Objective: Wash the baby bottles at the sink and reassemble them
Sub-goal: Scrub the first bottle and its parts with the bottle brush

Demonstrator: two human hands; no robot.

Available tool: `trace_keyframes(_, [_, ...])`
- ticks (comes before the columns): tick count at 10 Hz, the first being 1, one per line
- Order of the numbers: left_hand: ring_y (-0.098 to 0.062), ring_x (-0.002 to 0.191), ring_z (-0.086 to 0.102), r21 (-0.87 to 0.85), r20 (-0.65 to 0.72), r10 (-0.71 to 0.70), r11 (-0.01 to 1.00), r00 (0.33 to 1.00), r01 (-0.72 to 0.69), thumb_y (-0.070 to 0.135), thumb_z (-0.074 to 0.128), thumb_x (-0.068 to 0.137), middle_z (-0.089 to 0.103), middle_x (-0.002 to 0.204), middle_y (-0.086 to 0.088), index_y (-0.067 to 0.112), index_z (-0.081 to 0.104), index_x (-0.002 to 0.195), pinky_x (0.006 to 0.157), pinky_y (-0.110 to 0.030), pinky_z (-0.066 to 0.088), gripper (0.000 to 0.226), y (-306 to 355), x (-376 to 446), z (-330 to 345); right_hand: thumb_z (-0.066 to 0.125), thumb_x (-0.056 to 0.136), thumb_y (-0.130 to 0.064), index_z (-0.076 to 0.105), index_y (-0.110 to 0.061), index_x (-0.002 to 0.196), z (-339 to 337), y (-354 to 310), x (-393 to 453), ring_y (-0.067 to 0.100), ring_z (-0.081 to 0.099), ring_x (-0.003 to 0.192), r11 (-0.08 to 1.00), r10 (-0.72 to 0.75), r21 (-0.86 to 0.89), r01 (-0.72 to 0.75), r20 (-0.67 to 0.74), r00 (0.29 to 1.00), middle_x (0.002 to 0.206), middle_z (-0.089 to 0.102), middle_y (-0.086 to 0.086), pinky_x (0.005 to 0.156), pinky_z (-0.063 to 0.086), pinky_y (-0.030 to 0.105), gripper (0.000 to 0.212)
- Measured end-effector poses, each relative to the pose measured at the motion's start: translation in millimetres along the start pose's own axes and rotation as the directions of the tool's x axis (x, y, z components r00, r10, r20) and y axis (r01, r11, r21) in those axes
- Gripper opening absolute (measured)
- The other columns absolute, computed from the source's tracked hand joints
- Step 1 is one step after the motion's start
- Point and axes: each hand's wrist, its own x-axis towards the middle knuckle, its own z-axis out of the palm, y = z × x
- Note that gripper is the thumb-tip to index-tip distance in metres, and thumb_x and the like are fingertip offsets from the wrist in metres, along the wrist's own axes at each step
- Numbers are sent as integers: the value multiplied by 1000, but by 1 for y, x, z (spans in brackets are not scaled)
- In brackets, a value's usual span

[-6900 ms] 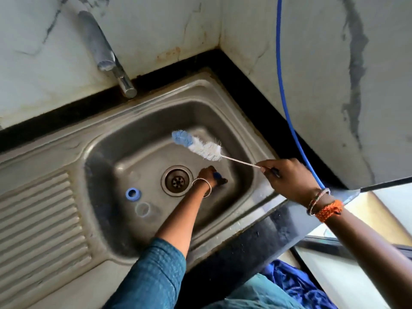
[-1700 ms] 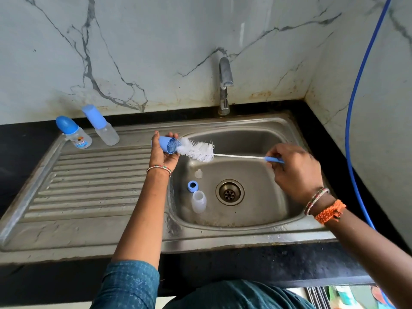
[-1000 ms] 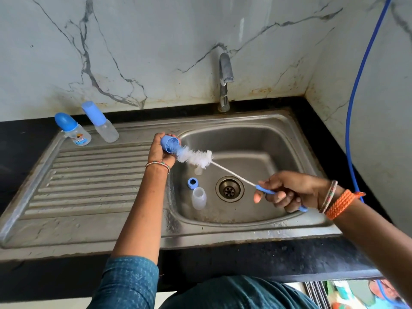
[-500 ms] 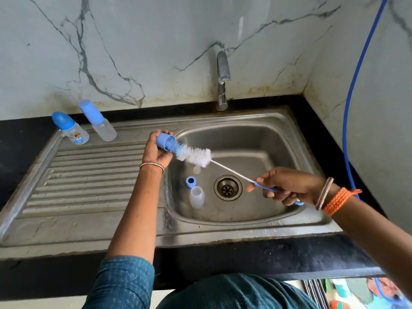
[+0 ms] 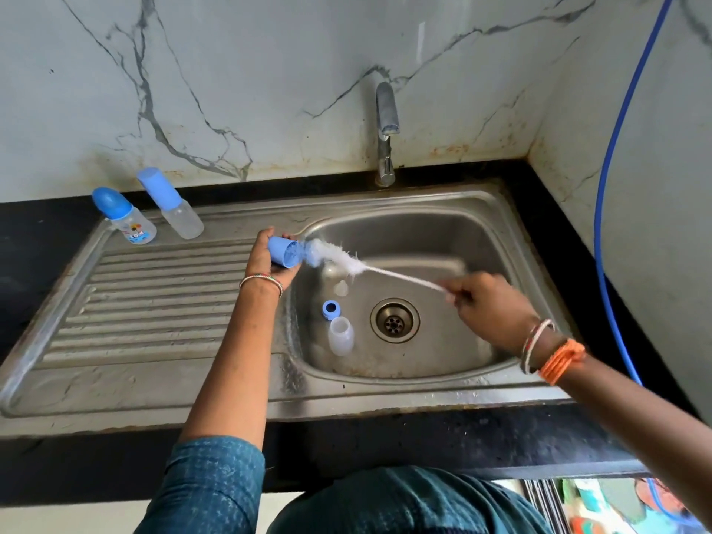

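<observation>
Where the drainboard (image 5: 154,321) meets the far wall, at far left: two capped baby bottles, standing close together. Leftmost, a printed bottle (image 5: 129,220) under a rounded blue cap; just to its right, a clear bottle (image 5: 178,210) under a taller blue cap, looking empty. Farther right, at the basin's left edge, held above the rim: a blue bottle cap (image 5: 284,251), open mouth turned right, with the bristle end of a bottle brush (image 5: 335,258) pushed into it. Around that cap, the left hand (image 5: 269,264), fingers and thumb curled tight on it, a beaded bangle at the wrist. Down in the sink basin (image 5: 443,233), left of the drain (image 5: 394,320): a small clear nipple (image 5: 341,288) farthest from the viewer, then a blue screw ring (image 5: 331,309), then a clear bottle body (image 5: 341,335) without a top, touching or nearly touching the ring, mouth toward the far side, contents impossible to tell. Across the basin, slanting down to the right, the brush's thin white stem, blurred with motion. At its near end, the right hand (image 5: 493,310), fingers closed around the handle, the handle itself hidden inside the grip, bangles and an orange thread at the wrist. Behind the basin, a steel tap (image 5: 386,133), no water visible. Far right, down the side wall, a blue hose (image 5: 612,167).
</observation>
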Motion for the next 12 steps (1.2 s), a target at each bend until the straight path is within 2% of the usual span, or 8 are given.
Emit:
trace_keyframes(1, [-23, 73, 56, 75, -45, -42, 996, 998, 46, 27, 57, 90, 55, 77, -12, 5, 51, 80, 74, -37, 54, 25, -4, -1, 0, 56, 77, 1, 68, -27, 119, 3, -2, -7, 26, 59, 58, 759, -514, -613, 218, -360, 778, 73, 62, 3, 45, 37, 25, 52])
trace_keyframes(3, [-14, 64, 64, -7, 200, 10, 1000, 980, -8, 20, 53, 94, 63, 66, -2, 12, 52, 83, 68, -29, 58, 14, 2, -7, -4, 46, 95, -8, 67, -23, 117, -2, 5, 6, 8, 34, 38, 637, 134, 595, -490, 541, 830, 60, 55, 0, 34, 26, 14, 34])
trace_keyframes(4, [-19, 79, 68, 13, 168, -19, 1000, 986, 17, 30, 59, 91, 67, 85, -7, 10, 54, 97, 76, -37, 57, 22, 5, -6, -7, 50, 95, -5, 66, -20, 121, 8, 19, 8, 8, 36, 41, 673, 93, 636, -377, 433, 897, 56, 53, -6, 37, 31, 18, 33])
trace_keyframes(6, [-13, 47, 58, 111, -3, -5, 994, 1000, 5, 28, 55, 93, 59, 50, -1, 12, 47, 68, 58, -26, 52, 31, 5, 3, -10, 75, 66, 3, 68, -29, 117, 13, 6, -7, 24, 59, 54, 774, -542, -559, 296, -345, 766, 71, 64, 0, 40, 37, 24, 60])
trace_keyframes(7, [-11, 47, 53, -6, 37, 25, 1000, 999, -25, 12, 54, 90, 53, 52, 1, 14, 46, 61, 56, -22, 50, 30, 6, 3, -7, 63, 81, -1, 68, -29, 118, 6, -2, -5, 18, 56, 50, 982, -73, 168, 81, -55, 996, 69, 67, 0, 42, 39, 21, 46])
trace_keyframes(8, [-12, 51, 55, -68, 118, 49, 997, 992, -41, 12, 57, 88, 54, 56, 0, 12, 51, 61, 65, -28, 51, 28, 5, 1, -4, 49, 94, -2, 67, -21, 117, 4, 4, 2, 5, 31, 39, 508, 108, 699, -504, 529, 842, 59, 54, 0, 35, 22, 13, 35])
trace_keyframes(10, [-18, 69, 59, 99, -40, -81, 991, 996, 84, 29, 60, 90, 57, 75, -4, 8, 50, 83, 71, -33, 52, 24, -1, 3, -6, 57, 79, -2, 69, -36, 113, 10, 3, -11, 22, 60, 54, 911, -322, -372, 181, -363, 874, 69, 64, -2, 43, 37, 23, 50])
trace_keyframes(12, [-12, 62, 54, -8, 66, 10, 1000, 998, -10, 13, 58, 89, 52, 69, 0, 13, 50, 70, 69, -25, 51, 20, -3, -2, -5, 47, 96, -4, 66, -25, 117, 0, -3, 4, 5, 30, 38, 626, 159, 613, -482, 505, 848, 59, 55, -1, 34, 23, 13, 35])
